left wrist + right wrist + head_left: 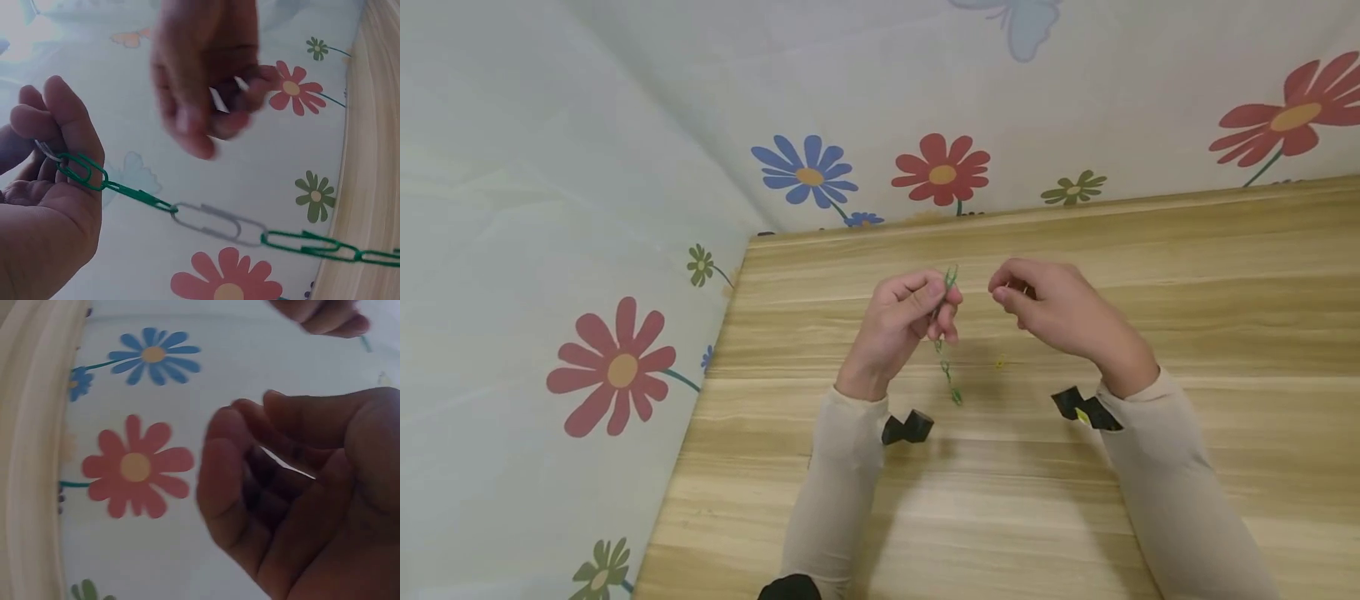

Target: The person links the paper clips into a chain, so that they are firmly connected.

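Observation:
My left hand (904,321) pinches the upper part of a chain of linked paper clips (945,367) between thumb and fingers. The chain hangs down in front of the table. In the left wrist view its clips (219,223) are green and silvery grey. To the right and apart from the chain, my right hand (1052,307) is raised with its fingers loosely bent. Nothing shows between the thumb and fingertips of the right hand (300,487) in the right wrist view. A small yellow thing (999,363), perhaps a paper clip, appears on the table between the hands.
The wooden table (1262,333) stretches below both hands. Behind it and to the left stand white cloth walls (865,75) with printed flowers. Small black devices (917,426) sit at both wrists.

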A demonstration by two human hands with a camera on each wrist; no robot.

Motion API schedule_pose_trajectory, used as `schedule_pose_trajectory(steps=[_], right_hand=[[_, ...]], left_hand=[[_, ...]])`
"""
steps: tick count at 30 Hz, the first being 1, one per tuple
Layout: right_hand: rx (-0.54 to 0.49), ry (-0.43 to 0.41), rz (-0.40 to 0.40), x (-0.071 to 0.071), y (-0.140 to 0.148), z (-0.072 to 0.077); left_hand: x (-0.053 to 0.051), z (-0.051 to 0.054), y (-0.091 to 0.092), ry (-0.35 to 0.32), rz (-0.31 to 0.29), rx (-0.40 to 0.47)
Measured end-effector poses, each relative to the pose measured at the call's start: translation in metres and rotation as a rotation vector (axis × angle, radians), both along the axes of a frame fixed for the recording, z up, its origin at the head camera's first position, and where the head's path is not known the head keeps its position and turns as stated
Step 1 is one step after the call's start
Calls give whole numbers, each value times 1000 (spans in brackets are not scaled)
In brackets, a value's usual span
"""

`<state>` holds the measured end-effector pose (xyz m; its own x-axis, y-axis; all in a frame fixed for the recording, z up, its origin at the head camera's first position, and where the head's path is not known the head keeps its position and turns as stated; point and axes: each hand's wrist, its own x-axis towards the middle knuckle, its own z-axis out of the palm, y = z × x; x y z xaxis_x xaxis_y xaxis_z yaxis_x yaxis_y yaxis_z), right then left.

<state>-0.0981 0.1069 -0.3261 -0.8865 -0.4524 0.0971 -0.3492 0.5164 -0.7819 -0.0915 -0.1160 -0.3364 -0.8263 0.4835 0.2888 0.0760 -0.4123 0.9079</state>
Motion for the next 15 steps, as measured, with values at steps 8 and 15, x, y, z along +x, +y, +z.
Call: schedule_pose_trajectory(steps=[8, 15], right_hand=[[344, -145, 89, -22, -6, -50], [536, -145, 137, -15, -19, -84]], left_hand=[[-4, 2, -3, 84, 178, 79], [-4, 4, -8, 102, 272, 89]])
